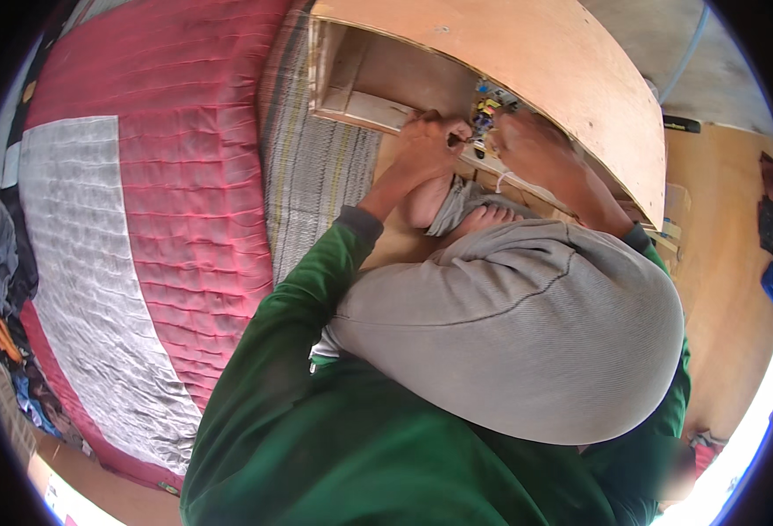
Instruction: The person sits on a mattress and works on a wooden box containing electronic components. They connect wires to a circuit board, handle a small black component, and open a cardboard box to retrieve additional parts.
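Observation:
My left hand is at the front edge of an open wooden cabinet, its fingers curled in a pinch. What it pinches, if anything, is too small to make out. My right hand reaches to the same spot from the right, fingers bent and close to the left fingertips; its grip is partly hidden. Between and just behind the hands lies a cluster of small yellow, blue and dark parts inside the cabinet. A white cord runs below my right hand.
My bent legs in grey trousers and bare feet are close to the cabinet. To the left lies a red and white quilted mattress, with a woven striped mat beside it. Piled clothes are at the far left.

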Demonstrator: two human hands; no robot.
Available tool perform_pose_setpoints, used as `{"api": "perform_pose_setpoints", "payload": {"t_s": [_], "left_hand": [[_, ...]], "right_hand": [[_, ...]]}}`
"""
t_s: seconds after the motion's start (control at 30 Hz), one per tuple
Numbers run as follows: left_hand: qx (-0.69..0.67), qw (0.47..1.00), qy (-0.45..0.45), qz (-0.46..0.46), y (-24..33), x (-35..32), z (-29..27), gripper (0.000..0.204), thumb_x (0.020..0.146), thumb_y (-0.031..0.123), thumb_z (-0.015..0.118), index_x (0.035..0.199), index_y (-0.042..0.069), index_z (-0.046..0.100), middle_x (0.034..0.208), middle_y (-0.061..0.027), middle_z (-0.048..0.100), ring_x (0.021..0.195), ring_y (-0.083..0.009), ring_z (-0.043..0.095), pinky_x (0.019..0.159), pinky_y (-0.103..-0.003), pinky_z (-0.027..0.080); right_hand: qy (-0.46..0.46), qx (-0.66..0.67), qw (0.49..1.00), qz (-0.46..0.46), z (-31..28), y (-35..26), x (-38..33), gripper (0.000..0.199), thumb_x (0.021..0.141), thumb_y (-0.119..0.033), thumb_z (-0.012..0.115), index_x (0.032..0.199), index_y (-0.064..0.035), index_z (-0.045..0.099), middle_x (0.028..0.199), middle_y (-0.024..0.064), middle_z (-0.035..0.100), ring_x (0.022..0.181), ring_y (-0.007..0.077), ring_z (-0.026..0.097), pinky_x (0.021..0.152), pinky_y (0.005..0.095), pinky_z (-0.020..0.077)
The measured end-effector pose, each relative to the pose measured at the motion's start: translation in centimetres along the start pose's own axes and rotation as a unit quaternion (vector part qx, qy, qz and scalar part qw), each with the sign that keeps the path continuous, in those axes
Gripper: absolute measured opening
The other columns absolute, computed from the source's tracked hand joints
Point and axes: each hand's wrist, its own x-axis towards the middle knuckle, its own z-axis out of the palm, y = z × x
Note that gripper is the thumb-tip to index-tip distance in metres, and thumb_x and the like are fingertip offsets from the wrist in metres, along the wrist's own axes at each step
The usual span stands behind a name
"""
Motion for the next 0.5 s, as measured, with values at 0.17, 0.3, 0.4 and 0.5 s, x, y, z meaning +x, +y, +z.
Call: {"api": "perform_pose_setpoints", "payload": {"t_s": [0.17,0.3,0.4,0.5], "left_hand": [[0.053,0.991,-0.076,-0.097,-1.8,2.1,0.8,0.011,0.094,0.023,0.073,0.104,0.020,0.078,0.092,-0.0034,0.081,0.094,-0.0271,0.075,0.085,-0.049,0.059],[0.077,0.991,-0.108,-0.010,-4.7,7.0,3.6,0.022,0.103,0.030,0.063,0.108,0.014,0.077,0.089,-0.0215,0.076,0.076,-0.0427,0.074,0.071,-0.054,0.063],[-0.005,0.970,-0.234,-0.067,-6.3,8.8,5.5,0.021,0.103,0.027,0.063,0.110,0.013,0.076,0.089,-0.0181,0.075,0.075,-0.0370,0.072,0.069,-0.050,0.060],[-0.028,0.948,-0.274,-0.158,-7.4,9.5,5.7,0.020,0.103,0.025,0.063,0.112,0.011,0.075,0.089,-0.0147,0.074,0.074,-0.0314,0.069,0.066,-0.045,0.057]], "right_hand": [[0.046,0.036,0.995,0.079,-1.4,-1.2,-3.7,0.031,0.104,-0.026,0.064,0.125,-0.0036,0.062,0.097,0.0238,0.077,0.096,0.0460,0.074,0.082,0.0554,0.0580],[0.144,0.127,0.977,0.092,1.0,0.0,-10.0,0.028,0.103,-0.025,0.062,0.109,0.0021,0.063,0.084,0.0238,0.074,0.079,0.0465,0.073,0.069,0.0582,0.0544],[0.215,0.267,0.926,0.159,4.2,1.5,-14.9,0.022,0.100,-0.021,0.066,0.104,0.0007,0.064,0.084,0.0256,0.073,0.084,0.0474,0.072,0.071,0.0562,0.0542],[0.248,0.372,0.861,0.241,7.6,2.1,-20.4,0.022,0.102,-0.021,0.071,0.110,0.0000,0.069,0.091,0.0231,0.074,0.084,0.0414,0.072,0.075,0.0464,0.0543]]}}
